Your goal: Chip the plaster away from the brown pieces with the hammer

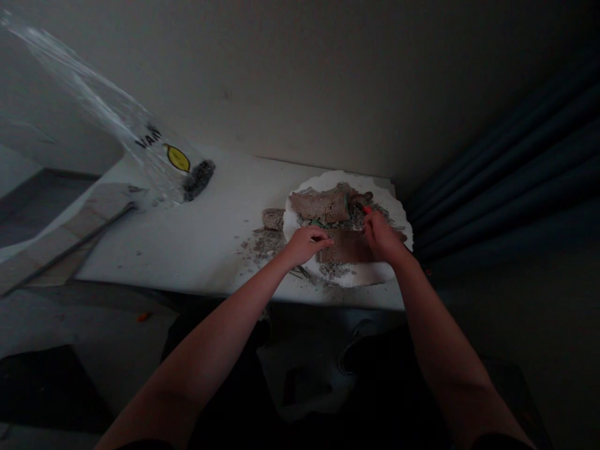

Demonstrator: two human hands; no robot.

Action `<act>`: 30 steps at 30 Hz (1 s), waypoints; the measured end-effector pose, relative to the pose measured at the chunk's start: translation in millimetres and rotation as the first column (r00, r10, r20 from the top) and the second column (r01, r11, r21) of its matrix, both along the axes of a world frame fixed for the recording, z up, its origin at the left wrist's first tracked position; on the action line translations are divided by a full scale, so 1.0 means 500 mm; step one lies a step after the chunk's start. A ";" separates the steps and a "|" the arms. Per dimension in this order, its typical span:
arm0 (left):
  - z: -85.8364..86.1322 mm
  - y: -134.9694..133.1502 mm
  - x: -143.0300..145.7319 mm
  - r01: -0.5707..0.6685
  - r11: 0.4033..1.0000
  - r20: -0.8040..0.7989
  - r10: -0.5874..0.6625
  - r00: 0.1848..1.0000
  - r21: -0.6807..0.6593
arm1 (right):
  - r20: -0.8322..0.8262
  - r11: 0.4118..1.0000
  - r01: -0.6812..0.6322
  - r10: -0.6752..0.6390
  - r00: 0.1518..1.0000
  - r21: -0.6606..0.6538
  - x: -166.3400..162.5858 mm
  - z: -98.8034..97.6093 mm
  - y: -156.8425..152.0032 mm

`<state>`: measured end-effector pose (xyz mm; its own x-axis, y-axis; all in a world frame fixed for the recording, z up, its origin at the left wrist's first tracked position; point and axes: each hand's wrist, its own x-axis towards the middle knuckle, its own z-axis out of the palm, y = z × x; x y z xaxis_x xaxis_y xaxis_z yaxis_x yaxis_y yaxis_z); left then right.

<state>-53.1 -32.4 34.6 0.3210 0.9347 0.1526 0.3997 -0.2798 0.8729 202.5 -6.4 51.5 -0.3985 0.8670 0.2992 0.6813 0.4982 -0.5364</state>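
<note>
A white round plate [396, 222] sits at the right end of a white table [197, 237], loaded with brown-grey crumbly slabs [321, 205] and rubble. My left hand [307, 242] is curled in a fist at the plate's left edge, resting by a flat brown slab [344, 247]; what its fingers pinch is too small to name. My right hand [382, 236] is closed around a tool with a red handle [366, 210], whose tip points into the crumbly material at the back of the plate.
A clear plastic bag [154, 153] with a yellow label lies at the table's back left, dark grit at its mouth. Loose crumbs and a small chunk [272, 219] are scattered left of the plate. Dark curtains [510, 181] hang at right; the wall is close behind.
</note>
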 end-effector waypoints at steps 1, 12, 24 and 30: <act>0.000 0.000 0.000 -0.007 1.000 0.006 0.007 1.000 0.005 | -0.009 0.999 -0.046 0.046 0.999 0.004 -0.010 0.007 -0.010; 0.006 0.001 0.008 0.050 0.998 0.009 -0.050 0.999 0.029 | -0.443 0.914 -0.128 -0.061 0.895 -0.384 -0.119 0.005 -0.071; -0.009 -0.001 0.007 0.061 0.996 0.054 -0.065 0.996 0.063 | 0.121 0.999 -0.020 0.024 0.992 -0.028 0.009 -0.034 0.007; -0.002 -0.002 0.010 0.055 0.998 0.045 -0.056 0.997 0.032 | 0.213 0.997 -0.019 0.034 0.977 -0.070 0.009 -0.031 0.008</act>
<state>-48.3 -33.2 33.7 0.3644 0.9102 0.1970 0.3426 -0.3277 0.8805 206.9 -2.7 36.2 -0.4698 0.8705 0.1466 0.7708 0.4855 -0.4125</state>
